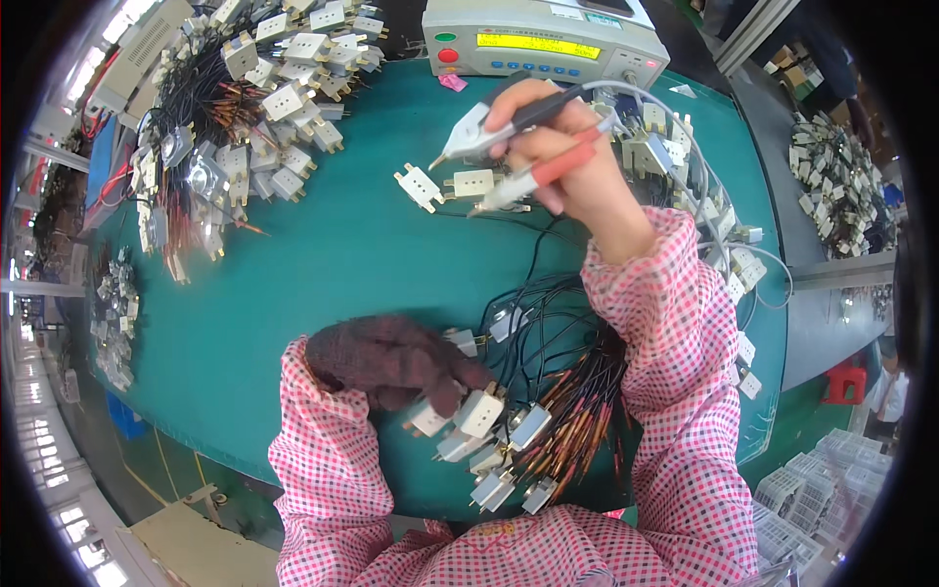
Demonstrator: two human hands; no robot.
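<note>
My right hand (pixel 577 161), bare, grips two test probes, a black-handled one (pixel 538 112) and a red-handled one (pixel 562 164). The black probe's thin tip is close to a small white connector block (pixel 420 187) with metal pins; whether it touches cannot be told. Another white block (pixel 473 183) lies between the probes. My left hand (pixel 381 357), in a dark knitted glove, has its fingers curled onto a white connector block (pixel 479 413) in a cluster near me. Black leads from these blocks run into a bundle with copper-coloured ends (pixel 577 421).
A bench tester (pixel 538 59) with a lit yellow display stands at the back of the green table mat (pixel 264 333). Wired connectors (pixel 284 103) are heaped at back left, with more (pixel 650 152) at right behind my arm. A grey probe cable (pixel 699 157) loops there. A red stool (pixel 843 383) stands beyond.
</note>
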